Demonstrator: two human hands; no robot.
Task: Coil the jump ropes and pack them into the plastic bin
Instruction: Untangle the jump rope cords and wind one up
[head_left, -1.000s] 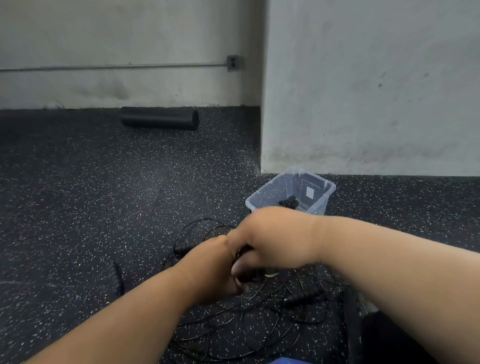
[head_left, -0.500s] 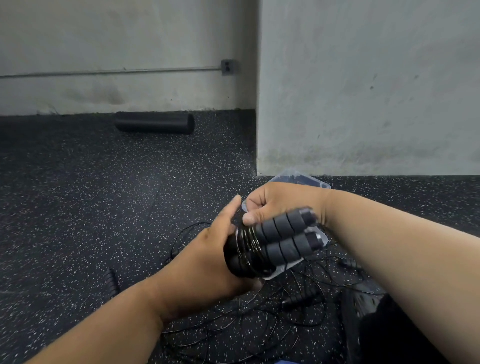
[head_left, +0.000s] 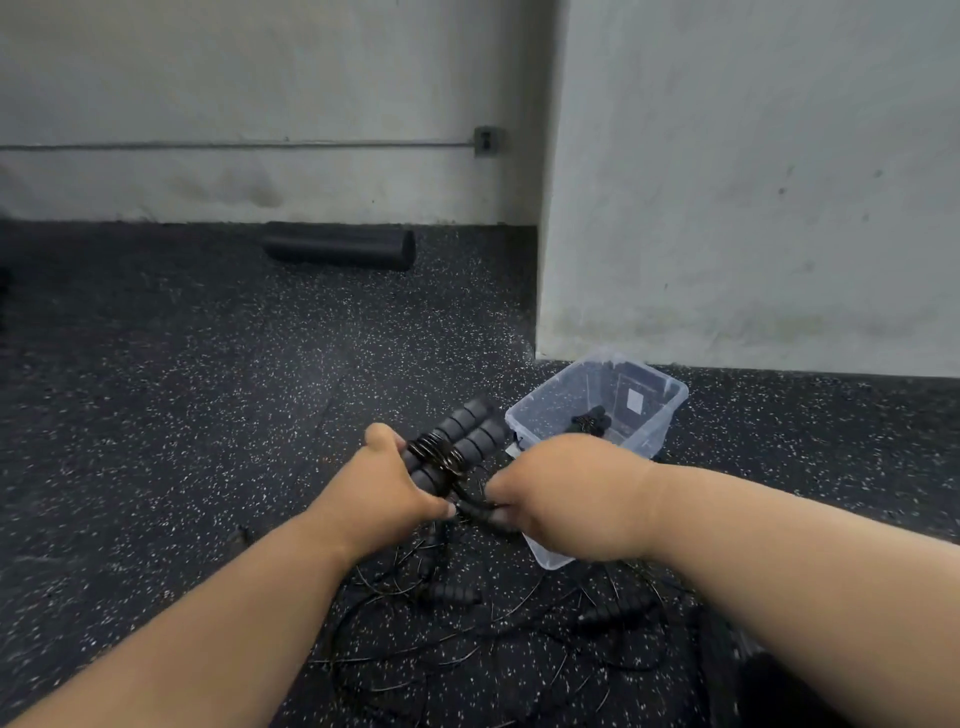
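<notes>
I see both forearms reaching forward and meeting in the middle. My left hand (head_left: 387, 486) is curled tight, its thumb raised at the top. My right hand (head_left: 566, 493) is knuckles-up, its fingers (head_left: 496, 514) bent inward toward the left.

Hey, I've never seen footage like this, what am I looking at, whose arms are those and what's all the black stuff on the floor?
There is no machine here. A person wears a camera on their head, so you see their own two arms reaching forward and down. The left hand grips a coiled jump rope, its two foam handles side by side with cord wound around them. The right hand holds the cord at the bundle's lower end. Behind the hands a clear plastic bin stands on the speckled floor, with one bundled rope already inside. Loose jump ropes lie tangled on the floor below the arms. A black foam roller lies by the far wall.
</notes>
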